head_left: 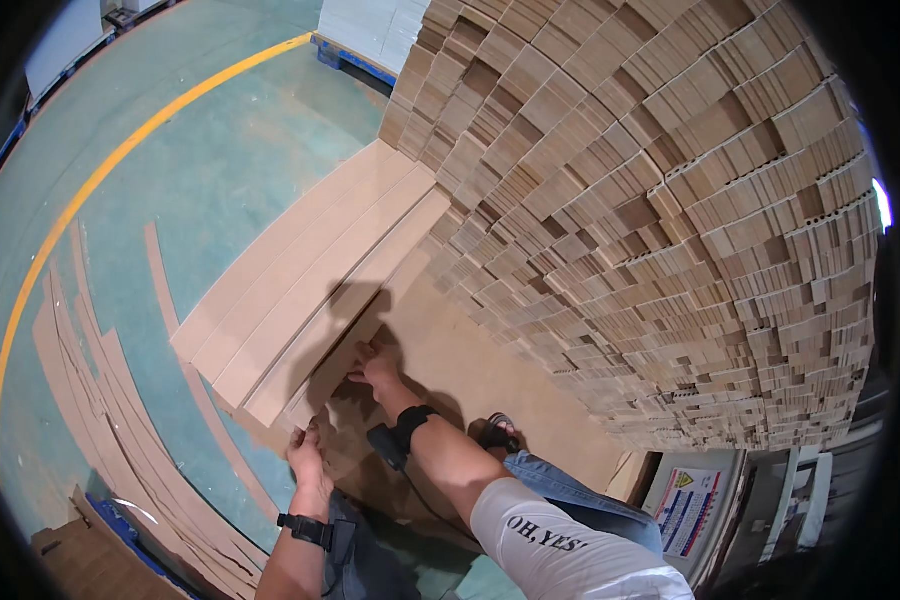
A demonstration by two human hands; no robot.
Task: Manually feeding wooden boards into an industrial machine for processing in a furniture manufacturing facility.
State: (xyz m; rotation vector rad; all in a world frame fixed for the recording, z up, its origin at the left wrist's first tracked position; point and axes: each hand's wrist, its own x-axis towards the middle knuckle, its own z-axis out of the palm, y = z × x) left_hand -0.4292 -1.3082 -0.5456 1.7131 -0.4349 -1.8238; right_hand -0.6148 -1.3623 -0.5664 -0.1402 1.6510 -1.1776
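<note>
A row of long tan cardboard strips (310,265) lies side by side in front of me, slanting from lower left to upper right. My left hand (308,462) is closed at the lower left end of the nearest cardboard strip (335,378), fingertips and thumb pinching its corner. Farther along the same strip, my right hand (375,370) has its fingers curled at the near long edge. A dark gap separates this strip from its neighbour. Shadows of my head and arms fall across the strips and partly obscure the fingertips. Both wrists carry black straps.
A tall wall of stacked cardboard pieces (650,220) rises on the right. Loose long cardboard offcuts (130,430) lie on the green floor (220,140) at left, inside a yellow line (110,165). A brown sheet (480,350) lies underfoot; a machine with a label (688,510) stands lower right.
</note>
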